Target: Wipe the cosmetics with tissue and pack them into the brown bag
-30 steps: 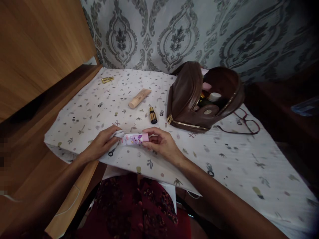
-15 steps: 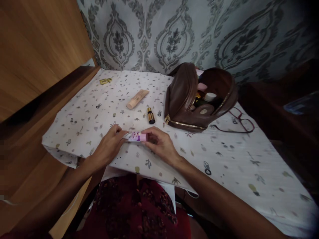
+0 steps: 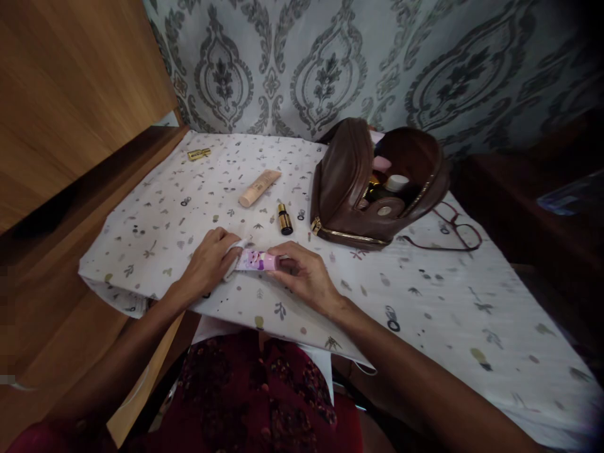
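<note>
Tube [image 3: 253, 260], white and purple, held level between both hands over the near edge of the surface [image 3: 448, 352], left of that edge's middle; whether it touches the surface we cannot tell. Left hand [image 3: 210, 261] clasps a white cloth [image 3: 231, 272], perhaps tissue, around one end. Right hand [image 3: 309, 277] grips the pink cap [image 3: 270, 262] between thumb and fingers. Cap on.

We judge the cloth work on this tube to be under way: cloth against it, tube not yet set down. How much is done, we cannot tell.

Lying apart on the surface we count a dark bottle [image 3: 285, 220] just beyond the hands, a beige tube [image 3: 258, 188] farther back, and a gold container [image 3: 199, 154] near the far left corner. Done or waiting, no sign. Brown bag [image 3: 346, 182] unzipped by the far edge, more containers inside; glasses [image 3: 467, 236] beside it, toward the right edge.
</note>
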Available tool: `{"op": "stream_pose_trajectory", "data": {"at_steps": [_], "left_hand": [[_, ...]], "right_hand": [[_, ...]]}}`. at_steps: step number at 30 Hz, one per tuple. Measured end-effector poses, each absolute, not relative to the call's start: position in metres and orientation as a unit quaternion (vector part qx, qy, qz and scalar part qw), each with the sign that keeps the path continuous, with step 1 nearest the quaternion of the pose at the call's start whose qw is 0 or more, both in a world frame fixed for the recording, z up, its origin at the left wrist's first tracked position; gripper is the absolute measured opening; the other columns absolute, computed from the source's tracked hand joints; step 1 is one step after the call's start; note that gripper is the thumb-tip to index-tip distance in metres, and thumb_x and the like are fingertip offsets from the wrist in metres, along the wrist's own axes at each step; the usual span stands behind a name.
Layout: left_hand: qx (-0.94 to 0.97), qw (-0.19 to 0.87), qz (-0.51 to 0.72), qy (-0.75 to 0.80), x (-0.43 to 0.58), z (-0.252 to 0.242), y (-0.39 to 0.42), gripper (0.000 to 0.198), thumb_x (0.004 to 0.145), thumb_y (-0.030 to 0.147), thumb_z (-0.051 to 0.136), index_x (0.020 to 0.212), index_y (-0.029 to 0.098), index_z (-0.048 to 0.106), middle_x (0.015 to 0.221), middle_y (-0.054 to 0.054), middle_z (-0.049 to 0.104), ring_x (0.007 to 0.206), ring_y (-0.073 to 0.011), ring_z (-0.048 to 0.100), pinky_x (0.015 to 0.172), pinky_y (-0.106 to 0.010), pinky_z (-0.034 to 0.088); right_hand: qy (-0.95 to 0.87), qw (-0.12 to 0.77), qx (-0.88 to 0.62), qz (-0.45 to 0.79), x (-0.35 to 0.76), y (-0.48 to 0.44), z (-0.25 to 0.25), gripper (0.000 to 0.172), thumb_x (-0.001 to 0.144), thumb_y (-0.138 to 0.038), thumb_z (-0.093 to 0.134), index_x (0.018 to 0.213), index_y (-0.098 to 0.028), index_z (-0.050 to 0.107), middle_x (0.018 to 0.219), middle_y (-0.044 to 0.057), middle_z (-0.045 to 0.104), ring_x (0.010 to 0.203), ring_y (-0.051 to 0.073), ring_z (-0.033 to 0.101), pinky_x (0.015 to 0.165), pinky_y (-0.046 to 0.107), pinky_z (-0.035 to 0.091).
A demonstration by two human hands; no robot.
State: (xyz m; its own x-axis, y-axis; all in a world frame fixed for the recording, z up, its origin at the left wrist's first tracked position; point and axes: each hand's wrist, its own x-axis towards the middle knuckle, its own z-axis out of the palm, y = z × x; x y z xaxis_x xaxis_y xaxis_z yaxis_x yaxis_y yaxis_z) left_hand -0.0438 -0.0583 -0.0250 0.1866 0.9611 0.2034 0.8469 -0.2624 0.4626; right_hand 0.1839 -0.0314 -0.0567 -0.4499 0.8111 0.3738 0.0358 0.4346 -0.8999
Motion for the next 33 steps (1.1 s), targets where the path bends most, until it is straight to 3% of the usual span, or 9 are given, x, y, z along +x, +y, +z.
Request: {"op": "stream_pose_trajectory", "data": {"at_steps": [4, 10, 14, 17, 20, 23, 29, 33], "left_hand": [[0.721, 0.178, 0.294, 0.602, -0.062, -0.019, -0.058, 0.030, 0.097, 0.042, 0.044, 0.096, 0.018, 0.061, 0.091, -0.004, 0.058, 0.088, -0.0212, 0.055, 0.083, -0.035, 0.044], [0.558, 0.406, 0.411, 0.595, -0.055, -0.019, -0.060, 0.037, 0.089, 0.055, 0.054, 0.081, 0.019, 0.054, 0.064, 0.004, 0.049, 0.055, -0.0117, 0.042, 0.051, -0.024, 0.034], [0.469, 0.492, 0.464, 0.568, -0.046, -0.033, -0.061, 0.035, 0.083, 0.053, 0.064, 0.082, 0.020, 0.053, 0.059, 0.007, 0.045, 0.047, -0.0088, 0.037, 0.045, -0.021, 0.030], [0.469, 0.465, 0.503, 0.558, -0.039, -0.034, -0.061, 0.032, 0.084, 0.049, 0.065, 0.082, 0.019, 0.054, 0.062, 0.006, 0.048, 0.050, -0.0089, 0.040, 0.048, -0.020, 0.033], [0.514, 0.398, 0.513, 0.561, -0.030, -0.024, -0.062, 0.028, 0.087, 0.046, 0.060, 0.086, 0.020, 0.054, 0.066, 0.005, 0.049, 0.056, -0.0101, 0.042, 0.052, -0.021, 0.036], [0.559, 0.344, 0.497, 0.568, -0.019, -0.014, -0.064, 0.024, 0.090, 0.043, 0.057, 0.085, 0.020, 0.052, 0.067, 0.005, 0.046, 0.058, -0.0108, 0.041, 0.053, -0.021, 0.035], [0.593, 0.356, 0.465, 0.553, 0.002, -0.014, -0.072, 0.025, 0.091, 0.044, 0.054, 0.083, 0.021, 0.051, 0.069, 0.004, 0.047, 0.063, -0.0126, 0.044, 0.057, -0.024, 0.037], [0.614, 0.349, 0.446, 0.549, 0.006, -0.011, -0.074, 0.026, 0.094, 0.045, 0.051, 0.085, 0.020, 0.054, 0.068, 0.004, 0.048, 0.062, -0.0129, 0.044, 0.056, -0.024, 0.037]], "right_hand": [[-0.719, 0.465, -0.255, 0.450, 0.185, -0.032, -0.055, 0.021, 0.086, -0.028, 0.074, 0.106, -0.025, 0.069, 0.105, 0.005, 0.068, 0.097, 0.018, 0.067, 0.081, 0.034, 0.062], [-0.729, 0.494, -0.242, 0.407, 0.188, -0.033, -0.051, 0.023, 0.086, -0.024, 0.073, 0.108, -0.026, 0.070, 0.106, 0.005, 0.069, 0.100, 0.018, 0.066, 0.081, 0.035, 0.063], [-0.700, 0.496, -0.249, 0.448, 0.185, -0.035, -0.049, 0.021, 0.084, -0.027, 0.075, 0.105, -0.026, 0.071, 0.106, 0.004, 0.069, 0.102, 0.019, 0.066, 0.084, 0.035, 0.062], [-0.619, 0.497, -0.279, 0.540, 0.182, -0.033, -0.047, 0.034, 0.077, -0.034, 0.082, 0.107, -0.026, 0.068, 0.102, 0.002, 0.070, 0.096, 0.018, 0.069, 0.086, 0.036, 0.061], [-0.520, 0.478, -0.314, 0.635, 0.181, -0.027, -0.047, 0.048, 0.071, -0.038, 0.085, 0.111, -0.025, 0.064, 0.093, 0.000, 0.071, 0.079, 0.016, 0.070, 0.074, 0.033, 0.061], [-0.425, 0.481, -0.332, 0.691, 0.182, -0.019, -0.046, 0.043, 0.066, -0.038, 0.088, 0.099, -0.022, 0.066, 0.089, -0.001, 0.071, 0.071, 0.012, 0.067, 0.068, 0.027, 0.058], [-0.341, 0.494, -0.353, 0.717, 0.183, -0.017, -0.043, 0.044, 0.049, -0.038, 0.095, 0.080, -0.020, 0.068, 0.074, -0.002, 0.068, 0.060, 0.009, 0.056, 0.059, 0.023, 0.051], [-0.350, 0.495, -0.343, 0.718, 0.181, -0.019, -0.041, 0.050, 0.051, -0.049, 0.094, 0.082, -0.019, 0.068, 0.081, 0.001, 0.071, 0.074, 0.015, 0.063, 0.073, 0.028, 0.055]]}}
